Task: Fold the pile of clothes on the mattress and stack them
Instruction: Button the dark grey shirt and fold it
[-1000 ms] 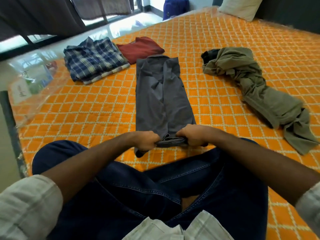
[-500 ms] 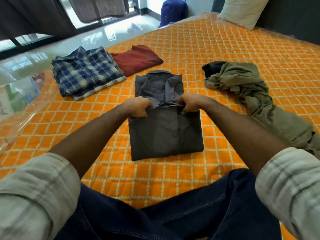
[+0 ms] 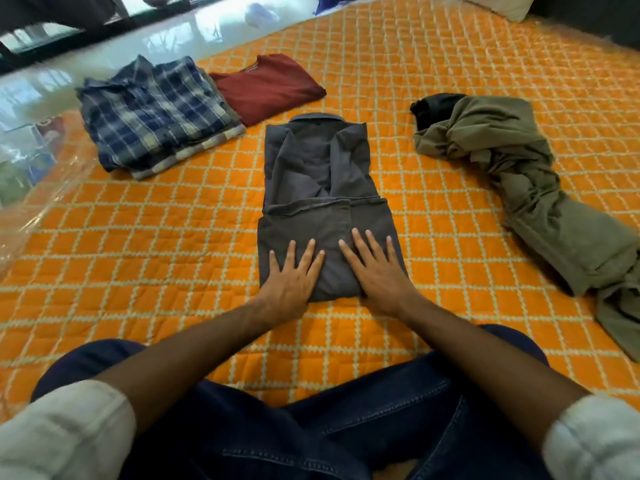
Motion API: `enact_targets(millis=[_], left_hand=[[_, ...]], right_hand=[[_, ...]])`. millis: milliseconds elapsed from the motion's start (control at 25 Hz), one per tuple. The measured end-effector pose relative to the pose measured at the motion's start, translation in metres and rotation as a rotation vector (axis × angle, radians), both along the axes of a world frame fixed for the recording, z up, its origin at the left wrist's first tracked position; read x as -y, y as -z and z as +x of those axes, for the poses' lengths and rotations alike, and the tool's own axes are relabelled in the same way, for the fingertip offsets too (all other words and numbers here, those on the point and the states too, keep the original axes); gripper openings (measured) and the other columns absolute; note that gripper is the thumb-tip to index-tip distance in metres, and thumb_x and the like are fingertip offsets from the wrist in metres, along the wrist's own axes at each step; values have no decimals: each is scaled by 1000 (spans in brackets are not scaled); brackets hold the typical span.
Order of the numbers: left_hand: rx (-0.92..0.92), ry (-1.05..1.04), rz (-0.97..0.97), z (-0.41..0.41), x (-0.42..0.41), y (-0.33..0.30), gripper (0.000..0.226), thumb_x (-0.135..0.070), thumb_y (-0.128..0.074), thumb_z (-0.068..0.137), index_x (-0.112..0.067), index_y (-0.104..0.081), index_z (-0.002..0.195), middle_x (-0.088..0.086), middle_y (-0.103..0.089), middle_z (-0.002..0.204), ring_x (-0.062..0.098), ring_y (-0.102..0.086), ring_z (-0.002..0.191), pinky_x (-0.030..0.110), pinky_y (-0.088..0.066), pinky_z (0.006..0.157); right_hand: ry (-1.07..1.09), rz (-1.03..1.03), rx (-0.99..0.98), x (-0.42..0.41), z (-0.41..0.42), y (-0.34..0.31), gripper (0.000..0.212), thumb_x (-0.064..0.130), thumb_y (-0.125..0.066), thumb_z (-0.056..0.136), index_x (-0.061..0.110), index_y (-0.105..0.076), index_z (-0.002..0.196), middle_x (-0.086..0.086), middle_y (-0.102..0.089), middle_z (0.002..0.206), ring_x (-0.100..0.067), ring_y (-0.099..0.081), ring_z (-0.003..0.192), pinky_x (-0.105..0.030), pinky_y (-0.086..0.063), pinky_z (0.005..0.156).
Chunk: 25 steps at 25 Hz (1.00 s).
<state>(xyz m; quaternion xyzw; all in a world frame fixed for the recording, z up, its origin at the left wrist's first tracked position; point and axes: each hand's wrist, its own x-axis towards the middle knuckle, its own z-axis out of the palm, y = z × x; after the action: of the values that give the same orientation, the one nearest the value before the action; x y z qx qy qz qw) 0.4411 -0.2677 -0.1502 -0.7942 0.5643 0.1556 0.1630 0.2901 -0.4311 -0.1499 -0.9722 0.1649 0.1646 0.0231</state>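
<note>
Grey shirt (image 3: 325, 216) nearly folded under flat palms.
Left hand (image 3: 291, 278) and right hand (image 3: 377, 271) press it; the olive garment (image 3: 530, 188) beyond the right hand remains unfolded.

The grey shirt (image 3: 325, 206) lies folded mid-mattress (image 3: 173, 258) before me; folded plaid shirt (image 3: 156, 112) and red shirt (image 3: 266, 86) lie near its far-left edge, crumpled olive garment (image 3: 519, 188) toward its right edge.

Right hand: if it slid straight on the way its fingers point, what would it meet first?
The right hand lies flat on the grey shirt. Straight ahead it would likely meet the folded-over hem edge, then the collar; nothing else seems to lie in that line.
</note>
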Motion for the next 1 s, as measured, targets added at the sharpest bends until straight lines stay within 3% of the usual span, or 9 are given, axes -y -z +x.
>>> enact_targets(millis=[120,240,360,480,560,640,720,880,1000], left_hand=[[-99,-32,75,8,8,-16,88,-9,-47,97,-15,16,158,9,24,165,47,10,151,71,-14,116],[-290,-56,218,-1,-1,-45,84,-1,-43,97,-18,10,160,6,18,167,42,5,153,63,-14,118],[-543,30,281,-10,-18,-76,71,-1,-43,96,-11,-13,160,13,-18,164,35,-23,149,42,-24,119],[-782,20,362,-18,-37,-101,53,-4,-51,81,-11,-50,134,11,-58,116,26,-56,102,37,-47,84],[-885,-44,358,-9,-39,-117,52,-12,-56,69,-6,-61,121,15,-66,111,28,-63,99,43,-51,84],[-891,-77,260,14,-30,-137,46,-18,-62,70,-5,-70,114,14,-72,114,30,-67,106,49,-53,95],[-792,-21,80,45,-16,-159,35,-26,-71,80,-7,-74,110,9,-75,109,26,-69,102,48,-52,95],[-653,-224,-309,97,18,-164,27,-35,-75,89,-16,-67,106,4,-72,98,21,-69,88,43,-59,74],[-643,-375,-659,116,44,-126,20,-29,-75,90,-19,-65,104,1,-70,102,17,-67,94,34,-58,70]], right_hand=[[57,67,-88,0,19,-17,93,31,-55,101,23,17,159,-13,15,168,-39,10,154,-66,-9,121],[34,142,-227,-17,5,-43,83,30,-48,105,24,15,160,-12,12,169,-39,3,155,-63,-14,121],[-43,280,-403,-33,-17,-77,77,19,-47,103,23,2,163,-15,-6,168,-38,-19,152,-53,-25,121],[-86,408,-501,-44,-33,-114,57,9,-48,97,17,-37,153,-15,-50,146,-34,-54,123,-42,-46,101],[-62,442,-544,-44,-29,-143,43,3,-53,94,6,-53,137,-12,-61,121,-26,-58,96,-28,-50,75],[-5,452,-538,-32,-17,-172,25,3,-61,93,2,-60,118,-4,-59,100,-19,-55,87,-22,-43,61],[64,483,-476,-5,2,-190,20,3,-64,93,10,-62,111,1,-59,101,-22,-58,99,-25,-44,67],[253,633,-321,59,33,-190,29,0,-67,92,15,-67,117,4,-67,103,-21,-65,102,-23,-50,69],[307,543,-154,98,57,-167,30,8,-69,93,16,-65,123,1,-65,111,-25,-62,112,-30,-50,81]])
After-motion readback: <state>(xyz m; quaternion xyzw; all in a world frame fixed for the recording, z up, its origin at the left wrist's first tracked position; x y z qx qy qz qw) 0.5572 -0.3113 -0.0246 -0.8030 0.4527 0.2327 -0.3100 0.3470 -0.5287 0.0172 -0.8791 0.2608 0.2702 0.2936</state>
